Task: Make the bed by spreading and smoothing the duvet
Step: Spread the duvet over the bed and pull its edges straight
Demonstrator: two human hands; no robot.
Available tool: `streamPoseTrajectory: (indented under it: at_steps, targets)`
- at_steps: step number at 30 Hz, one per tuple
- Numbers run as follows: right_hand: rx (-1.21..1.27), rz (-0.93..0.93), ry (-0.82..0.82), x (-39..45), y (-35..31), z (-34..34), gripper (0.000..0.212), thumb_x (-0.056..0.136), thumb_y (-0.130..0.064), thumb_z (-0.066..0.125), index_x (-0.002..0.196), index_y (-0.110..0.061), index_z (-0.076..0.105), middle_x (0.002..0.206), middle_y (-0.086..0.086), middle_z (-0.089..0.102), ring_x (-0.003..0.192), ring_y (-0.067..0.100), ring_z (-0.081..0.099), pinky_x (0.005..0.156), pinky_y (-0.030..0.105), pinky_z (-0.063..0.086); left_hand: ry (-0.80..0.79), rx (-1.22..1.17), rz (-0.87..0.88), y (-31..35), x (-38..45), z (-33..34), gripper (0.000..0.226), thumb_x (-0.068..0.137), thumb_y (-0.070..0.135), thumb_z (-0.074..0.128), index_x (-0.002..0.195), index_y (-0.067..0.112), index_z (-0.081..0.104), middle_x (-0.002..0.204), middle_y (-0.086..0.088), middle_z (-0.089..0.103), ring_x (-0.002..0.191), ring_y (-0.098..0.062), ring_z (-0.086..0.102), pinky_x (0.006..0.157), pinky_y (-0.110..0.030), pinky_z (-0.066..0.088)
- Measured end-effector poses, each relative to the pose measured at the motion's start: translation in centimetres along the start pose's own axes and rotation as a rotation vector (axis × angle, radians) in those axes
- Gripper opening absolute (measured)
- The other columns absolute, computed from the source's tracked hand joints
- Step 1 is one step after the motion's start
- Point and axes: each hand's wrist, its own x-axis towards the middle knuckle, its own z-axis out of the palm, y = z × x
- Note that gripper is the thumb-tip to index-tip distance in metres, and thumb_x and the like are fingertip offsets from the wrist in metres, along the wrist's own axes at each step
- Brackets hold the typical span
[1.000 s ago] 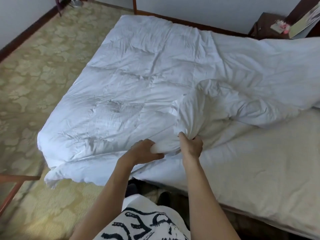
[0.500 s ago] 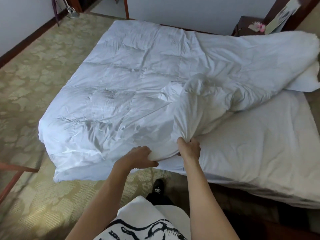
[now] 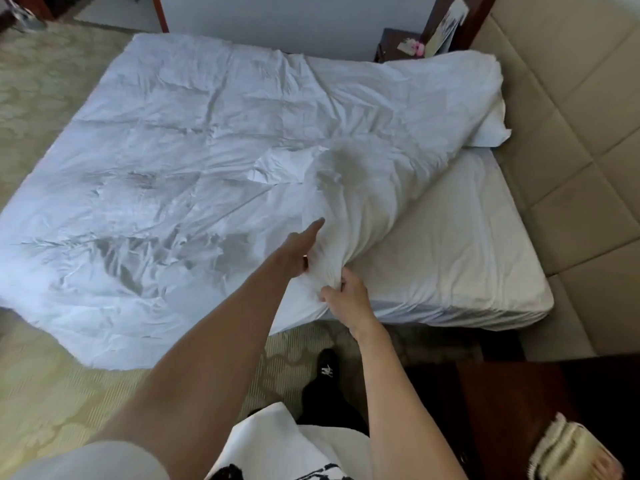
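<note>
Since half a second ago my left hand (image 3: 300, 247) has let go of the bunched edge it was holding beside the right and slid forward, up the frame, along the left flank of the raised fold. Its forefinger now lies straight against the cloth; the other fingers are hidden behind the fold, so I cannot tell how they sit, though it looks more like pressing than gripping. My right hand (image 3: 346, 294) has kept its place at centre frame, fingers curled round a gathered knot of the duvet (image 3: 180, 161) at the near edge of the bed.

Most of the duvet is spread across the left and upper part of the frame, hanging over the near-left corner of the mattress. Its unspread part is a thick ridge running from my right hand diagonally up to the upper right, where it ends on the pillow (image 3: 493, 128) by the padded headboard (image 3: 568, 109). To the right of that ridge the sheet (image 3: 450, 244) lies bare.

So the ridge's long axis points away from me toward the upper right, and the uncovered ground lies to its right. My right hand is nearer that side and already has hold; I judge it should draw the edge rightward, with the left flattening the fold behind.
</note>
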Motion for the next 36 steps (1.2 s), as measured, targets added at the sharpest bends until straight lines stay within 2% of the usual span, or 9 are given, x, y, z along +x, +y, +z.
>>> streamPoseTrajectory:
  at_steps: [7,10,14,17,19,23,27,32,36]
  targets:
    - [-0.036,0.121,-0.297,2.8,0.8,-6.3,0.018,0.092,-0.020,0.068,0.108,-0.014,0.063,0.102,0.004,0.071,0.090,0.015,0.066,0.077,0.025,0.055,-0.020,-0.111,0.069,3.0,2.6,6.5,0.067,0.075,0.028,0.083,0.132,0.009,0.054,0.131,-0.008,0.061,0.115,-0.027,0.060,0.102,-0.042,0.048]
    - [0.089,0.178,-0.085,6.5,0.1,-12.7,0.033,0.101,-0.034,0.053,0.117,-0.006,0.061,0.104,0.013,0.072,0.085,0.021,0.068,0.074,0.031,0.055,-0.165,0.015,0.309,4.4,1.4,10.4,0.050,0.081,0.000,0.073,0.124,0.017,0.055,0.118,-0.011,0.066,0.109,-0.032,0.064,0.092,-0.041,0.055]
    - [0.366,0.107,0.116,11.0,-2.2,-19.4,0.063,0.090,-0.061,0.058,0.120,-0.006,0.061,0.115,0.018,0.067,0.104,0.032,0.067,0.090,0.043,0.054,-0.409,0.778,0.434,4.4,0.5,14.7,0.067,0.074,0.007,0.074,0.137,0.016,0.054,0.126,-0.008,0.064,0.112,-0.023,0.062,0.101,-0.041,0.049]
    - [-0.141,0.227,-0.012,13.5,-2.2,-20.6,0.116,0.075,-0.068,0.070,0.156,-0.005,0.017,0.152,0.016,0.042,0.136,0.035,0.045,0.111,0.042,0.038,-0.651,1.321,0.307,4.1,-0.2,19.0,0.074,0.078,0.004,0.073,0.146,0.018,0.045,0.141,-0.004,0.051,0.121,-0.014,0.049,0.108,-0.034,0.038]
    - [-0.456,0.254,-0.035,14.6,-0.2,-20.6,0.108,0.078,-0.056,0.075,0.154,-0.002,0.020,0.145,0.020,0.049,0.129,0.037,0.051,0.104,0.039,0.044,-0.708,1.442,0.238,3.9,-0.2,20.9,0.072,0.078,0.008,0.074,0.143,0.023,0.049,0.140,-0.004,0.051,0.124,-0.020,0.049,0.108,-0.039,0.040]
    - [-0.309,0.195,0.034,16.3,1.6,-21.8,0.052,0.092,-0.037,0.059,0.129,0.000,0.057,0.126,0.019,0.064,0.114,0.037,0.060,0.085,0.032,0.048,-0.613,1.183,0.140,4.3,0.9,20.4,0.035,0.090,0.023,0.069,0.124,0.028,0.066,0.105,0.014,0.065,0.092,0.000,0.058,0.079,-0.014,0.048]
    - [-0.152,0.069,0.076,17.7,-0.8,-24.9,0.037,0.087,-0.031,0.058,0.111,-0.006,0.071,0.111,0.015,0.071,0.107,0.034,0.065,0.091,0.039,0.054,-0.126,0.396,0.104,3.9,4.9,19.1,0.034,0.094,0.041,0.061,0.103,0.009,0.070,0.084,-0.004,0.066,0.069,-0.015,0.061,0.075,-0.033,0.055]
    - [-0.343,-0.097,-0.186,16.9,-1.5,-25.3,0.029,0.093,-0.028,0.061,0.110,-0.008,0.073,0.108,0.012,0.074,0.105,0.026,0.067,0.093,0.040,0.054,0.211,0.036,-0.183,5.0,11.5,19.7,0.082,0.075,0.079,0.056,0.123,0.012,0.053,0.121,-0.010,0.057,0.108,-0.030,0.060,0.080,-0.039,0.055]
    - [-0.387,-0.067,-0.194,16.6,-1.8,-26.2,0.031,0.094,-0.030,0.058,0.112,-0.008,0.070,0.112,0.013,0.071,0.105,0.027,0.066,0.095,0.042,0.052,0.015,-0.266,-0.294,5.3,16.5,21.3,0.074,0.077,0.071,0.063,0.127,0.016,0.062,0.123,-0.011,0.067,0.112,-0.033,0.063,0.093,-0.048,0.052]
